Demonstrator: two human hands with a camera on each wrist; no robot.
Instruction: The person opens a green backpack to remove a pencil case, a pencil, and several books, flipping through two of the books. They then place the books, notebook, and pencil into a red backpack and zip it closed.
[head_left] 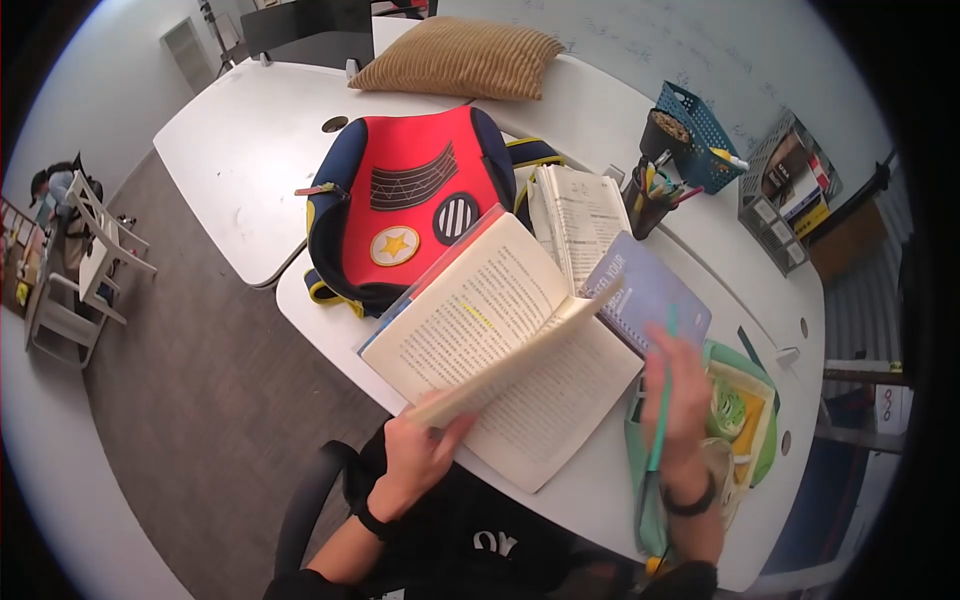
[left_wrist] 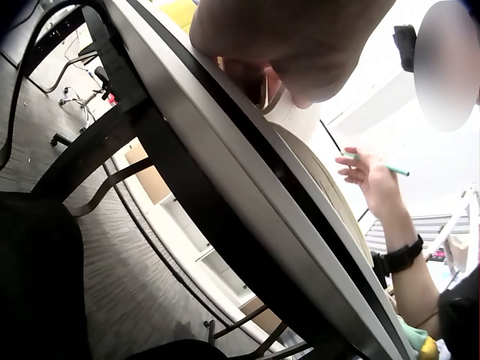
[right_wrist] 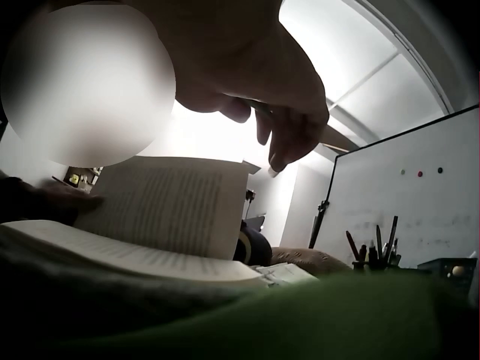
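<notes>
An open book (head_left: pixel 470 310) with printed pages and a yellow-highlighted line lies on the desk. My left hand (head_left: pixel 418 455) pinches a raised page (head_left: pixel 520 360) by its near edge, thumb on the book's side. In the right wrist view this page (right_wrist: pixel 169 202) stands up from the book. My right hand (head_left: pixel 672 400), slightly blurred, is raised to the right of the book and holds a slim green pen (head_left: pixel 661 425) against the hand. The left wrist view shows the right hand (left_wrist: pixel 375 184) with the pen (left_wrist: pixel 399 171) crossing behind its spread fingers.
Behind the book stands a red and navy backpack (head_left: pixel 415 190). A purple spiral notebook (head_left: pixel 655 290) and a stack of printed papers (head_left: pixel 580 215) lie beyond its right side. A green pencil case (head_left: pixel 745 400) lies by the right forearm. Farther back are a pen holder (head_left: pixel 648 205) and a cushion (head_left: pixel 460 60).
</notes>
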